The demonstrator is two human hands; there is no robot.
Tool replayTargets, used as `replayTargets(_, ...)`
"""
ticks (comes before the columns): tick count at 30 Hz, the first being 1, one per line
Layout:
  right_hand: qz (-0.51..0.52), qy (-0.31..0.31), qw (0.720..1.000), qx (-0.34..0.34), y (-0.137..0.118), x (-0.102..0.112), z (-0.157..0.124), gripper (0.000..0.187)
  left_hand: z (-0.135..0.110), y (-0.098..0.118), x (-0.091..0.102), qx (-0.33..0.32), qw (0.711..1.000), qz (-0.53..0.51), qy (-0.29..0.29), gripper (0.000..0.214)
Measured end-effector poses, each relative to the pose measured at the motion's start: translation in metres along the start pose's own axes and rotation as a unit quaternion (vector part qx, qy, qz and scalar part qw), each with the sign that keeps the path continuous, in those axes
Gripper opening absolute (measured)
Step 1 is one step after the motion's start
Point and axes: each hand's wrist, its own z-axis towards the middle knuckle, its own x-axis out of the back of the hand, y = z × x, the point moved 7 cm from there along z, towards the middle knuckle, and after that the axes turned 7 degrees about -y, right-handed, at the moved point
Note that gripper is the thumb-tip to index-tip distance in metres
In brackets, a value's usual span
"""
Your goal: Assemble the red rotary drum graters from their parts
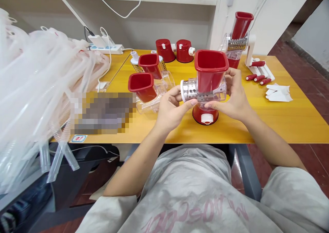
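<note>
Red-hoppered rotary grater (203, 85) clasped by left hand (171, 111) and right hand (231, 96) over red base (205, 114), steel drum (190, 90) fitted; crank-equipped grater (239, 41) at two o'clock, loose red handles (258, 78) at three, uninstalled.

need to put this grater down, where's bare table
Bare yellow tabletop lies right of the grater held in your left hand and right hand, in front of the white paper pieces and red handles. Back left is crowded with red hoppers and clear housings; the blurred front-left area can't be judged.

Rotary drum grater (204, 78) on table (288, 120), plastic tubing (38, 85) left, handles (259, 78) right
</note>
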Motion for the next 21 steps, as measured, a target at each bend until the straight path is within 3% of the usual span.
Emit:
replayTargets(4, 0.037, 0.034, 0.999, 0.0, -0.002, 0.001, -0.002, 0.118, 0.01, 0.007, 0.004, 0.042, 0.993, -0.058, -0.098, 0.063)
replayTargets(10, 0.057, 0.021, 0.998, -0.011, 0.001, 0.001, -0.003, 0.121, 0.011, 0.006, 0.01, 0.041, 0.989, -0.076, -0.117, 0.052)
replayTargets(16, 0.035, 0.037, 0.998, -0.025, -0.005, 0.001, -0.001, 0.125, 0.013, 0.007, -0.016, 0.049, 0.963, -0.12, -0.237, 0.055)
replayTargets(18, 0.07, 0.005, 0.997, -0.028, -0.008, 0.01, 0.002, 0.129, 0.016, 0.004, -0.016, 0.046, 0.969, -0.111, -0.217, 0.056)
replayTargets(21, 0.111, -0.148, 0.981, -0.064, -0.008, 0.044, 0.0, 0.131, 0.018, 0.004, -0.015, 0.046, 0.976, -0.087, -0.197, 0.054)
